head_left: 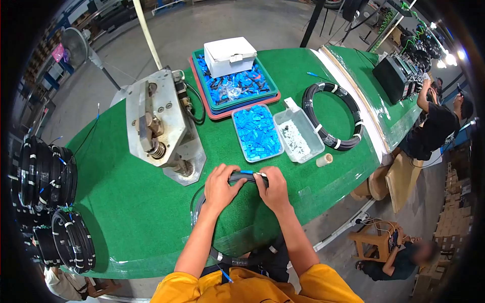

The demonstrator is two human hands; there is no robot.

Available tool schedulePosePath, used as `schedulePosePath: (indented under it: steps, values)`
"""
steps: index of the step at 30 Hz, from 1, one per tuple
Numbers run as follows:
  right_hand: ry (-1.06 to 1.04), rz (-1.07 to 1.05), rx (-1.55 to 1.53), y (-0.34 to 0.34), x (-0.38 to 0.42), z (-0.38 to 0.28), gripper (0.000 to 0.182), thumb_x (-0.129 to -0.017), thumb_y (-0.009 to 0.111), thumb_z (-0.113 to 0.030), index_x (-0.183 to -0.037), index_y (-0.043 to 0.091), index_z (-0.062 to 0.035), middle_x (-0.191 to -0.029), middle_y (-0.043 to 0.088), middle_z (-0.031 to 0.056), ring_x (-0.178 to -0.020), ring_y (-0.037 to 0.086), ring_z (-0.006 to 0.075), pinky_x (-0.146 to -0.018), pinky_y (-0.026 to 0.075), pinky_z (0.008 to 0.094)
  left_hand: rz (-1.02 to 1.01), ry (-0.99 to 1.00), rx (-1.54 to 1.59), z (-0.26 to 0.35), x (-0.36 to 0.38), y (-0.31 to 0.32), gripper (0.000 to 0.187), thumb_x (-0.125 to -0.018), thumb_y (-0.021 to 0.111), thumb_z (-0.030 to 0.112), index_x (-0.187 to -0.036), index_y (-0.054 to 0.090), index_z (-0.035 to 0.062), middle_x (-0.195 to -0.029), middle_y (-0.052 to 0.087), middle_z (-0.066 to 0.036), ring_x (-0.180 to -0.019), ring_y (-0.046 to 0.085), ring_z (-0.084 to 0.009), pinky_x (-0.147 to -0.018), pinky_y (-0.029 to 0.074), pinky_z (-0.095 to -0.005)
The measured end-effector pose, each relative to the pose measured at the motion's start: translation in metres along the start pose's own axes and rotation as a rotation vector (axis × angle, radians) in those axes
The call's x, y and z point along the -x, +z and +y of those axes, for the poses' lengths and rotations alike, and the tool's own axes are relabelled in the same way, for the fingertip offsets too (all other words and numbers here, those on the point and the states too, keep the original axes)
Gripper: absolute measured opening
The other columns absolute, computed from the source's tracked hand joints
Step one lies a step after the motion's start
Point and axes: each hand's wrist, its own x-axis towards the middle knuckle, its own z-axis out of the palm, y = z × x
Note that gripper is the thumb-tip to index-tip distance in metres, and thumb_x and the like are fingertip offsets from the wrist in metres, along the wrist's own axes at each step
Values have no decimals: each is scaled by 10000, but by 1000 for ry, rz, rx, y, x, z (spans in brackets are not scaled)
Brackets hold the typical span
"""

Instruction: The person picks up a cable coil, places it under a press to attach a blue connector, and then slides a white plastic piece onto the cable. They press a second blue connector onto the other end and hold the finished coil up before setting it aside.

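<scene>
My left hand (220, 188) is closed around the top of a black cable coil (243, 178) at the near edge of the green table. My right hand (273, 188) grips the same coil a little to the right, its thumb and fingers by the cable end. Between the two hands lies a blue fiber connector (246, 172) along the top of the coil, with a small white tip beside my right fingers. The coil's lower part hangs over the table edge, against my lap. Another blue connector (225, 275) dangles there.
A metal press (160, 121) stands left of centre. Behind my hands are a tub of blue caps (257, 132), a tub of white bits (316, 146) and stacked trays (217, 108) under a white box (230, 53). Finished-looking coils (333, 144) lie right; more coils (73, 242) are stacked left. People work at right.
</scene>
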Motion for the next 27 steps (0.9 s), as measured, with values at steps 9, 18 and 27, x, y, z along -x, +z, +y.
schedulePosePath:
  steps: [9, 18, 27]
  values:
    - [-86, 148, 22, 7, -19, 14, 194, -860, 672, -62, -1020, 565, -36, -969, 578, 145, -878, 546, 343, -759, 449, 438, 80, 253, 156, 11, -27, 8, 355, -766, 797, 131, -1107, 709, 80, -817, 585, -78, -717, 577, -218, -638, 470, -326]
    - [-18, 167, 75, 6, -22, 12, 360, -821, 643, -9, -1170, 562, -45, -1078, 540, 162, -1011, 494, 345, -892, 402, 450, 143, 82, 256, 0, -28, 32, 178, -871, 665, 73, -1045, 658, 35, -828, 618, -120, -671, 614, -236, -621, 479, -311]
    - [48, 220, 158, 4, -23, 17, 357, -800, 661, 3, -1145, 595, -64, -1040, 525, 144, -987, 483, 326, -857, 391, 440, 207, 229, 166, -2, -32, 40, 82, -876, 655, 79, -951, 684, 64, -697, 567, -75, -547, 564, -223, -508, 427, -329]
